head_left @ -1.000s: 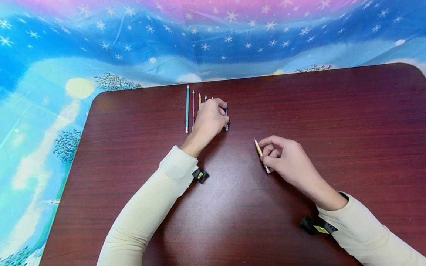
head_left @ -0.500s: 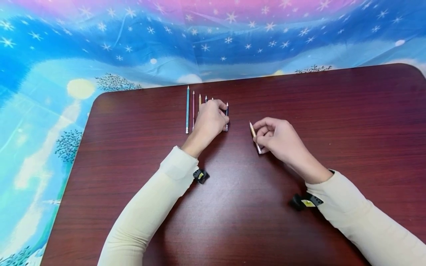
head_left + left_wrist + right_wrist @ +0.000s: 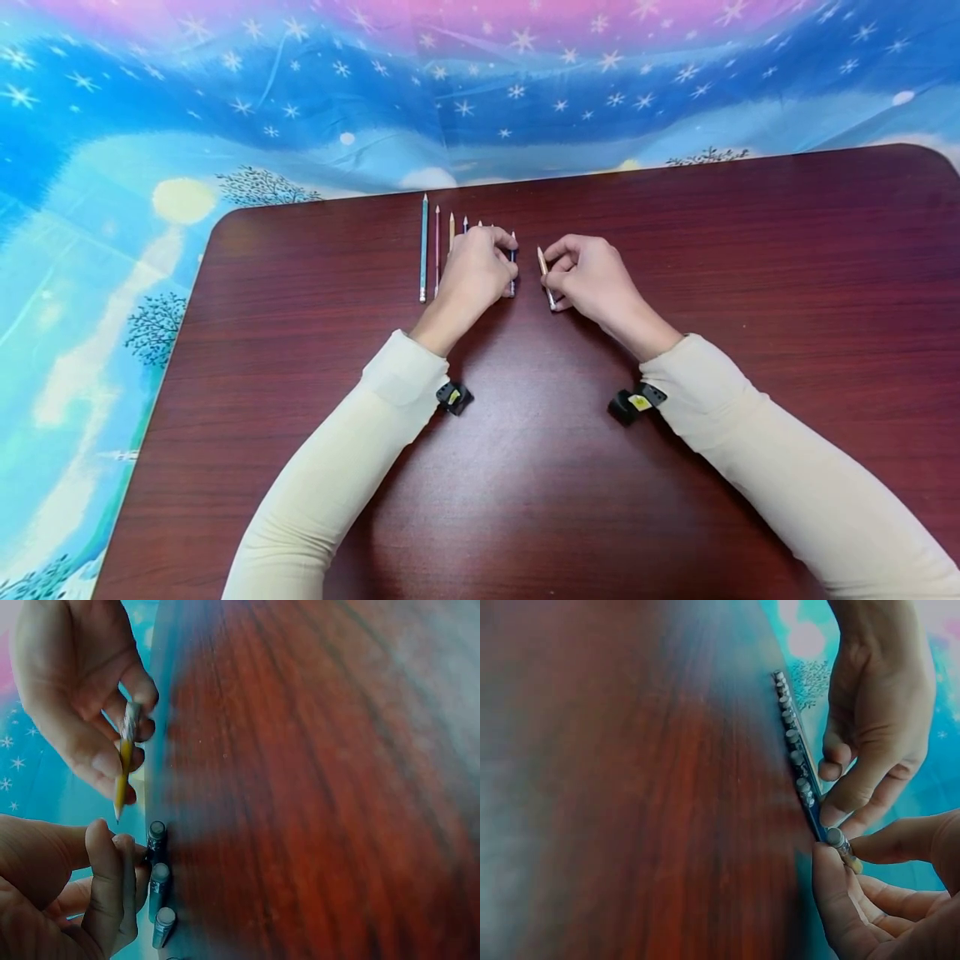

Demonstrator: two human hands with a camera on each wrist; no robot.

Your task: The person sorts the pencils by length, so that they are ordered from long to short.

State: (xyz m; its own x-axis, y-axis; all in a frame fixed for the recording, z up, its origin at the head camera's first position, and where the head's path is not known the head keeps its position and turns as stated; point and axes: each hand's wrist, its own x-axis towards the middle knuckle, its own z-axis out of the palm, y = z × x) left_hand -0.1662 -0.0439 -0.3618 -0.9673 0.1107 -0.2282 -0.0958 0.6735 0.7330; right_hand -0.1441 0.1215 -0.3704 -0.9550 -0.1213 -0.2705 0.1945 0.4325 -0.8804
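Note:
Between my right hand's thumb and fingers is a short yellow pencil, tip pointing to the far side, just right of a row of pencils. My left hand reaches over the row and grips the dark pencil at its right end with thumb and fingertips. A teal pencil, a dark red pencil and a tan pencil lie further left. Several others are partly hidden under the left hand. The right wrist view shows the pencils' blunt ends in a line.
The row lies near the far edge of the dark red wooden table. Behind it hangs a blue and pink snow-pattern cloth. Each cream sleeve carries a small black camera at the wrist.
My right hand has carried the yellow pencil away from me and leftwards, close to the row's right end. The left hand has stayed in place.

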